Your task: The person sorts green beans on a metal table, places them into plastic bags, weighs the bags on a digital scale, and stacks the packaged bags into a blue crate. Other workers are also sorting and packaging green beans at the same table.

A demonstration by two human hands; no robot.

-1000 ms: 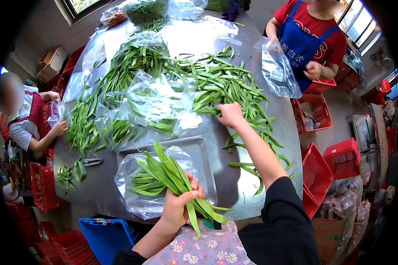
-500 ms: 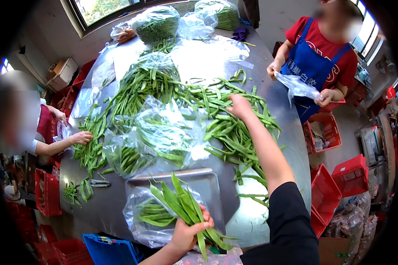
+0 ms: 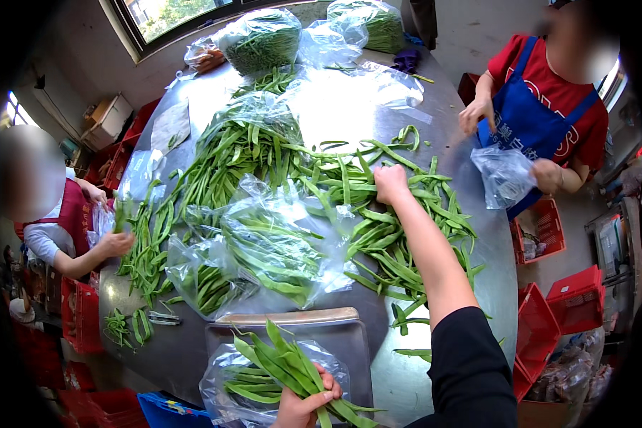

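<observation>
Close to the table's near edge, my left hand (image 3: pixel 308 404) is wrapped round a bunch of flat green beans (image 3: pixel 281 362). Below that bunch, a clear plastic bag (image 3: pixel 217 381) with more beans lies in a metal tray (image 3: pixel 287 318). My right arm reaches forward over a loose heap of beans (image 3: pixel 399 265). There my right hand (image 3: pixel 391 184) is closed at the heap's upper part, with bean pods sticking up at its fingers. Left of the heap rest filled clear bags of beans (image 3: pixel 267 246).
A person in a blue apron (image 3: pixel 517 107) stands at right, handling a clear bag (image 3: pixel 503 175). At left another person's hand (image 3: pixel 115 244) is near more beans (image 3: pixel 146 250). Bagged greens (image 3: pixel 260 43) stand at the far end. Red crates (image 3: pixel 578 292) are on the floor.
My right hand has closed on beans in the heap, where it was reaching before. The blue-aproned person has lowered the bag. The left person's hand has drawn back, lifting beans.
</observation>
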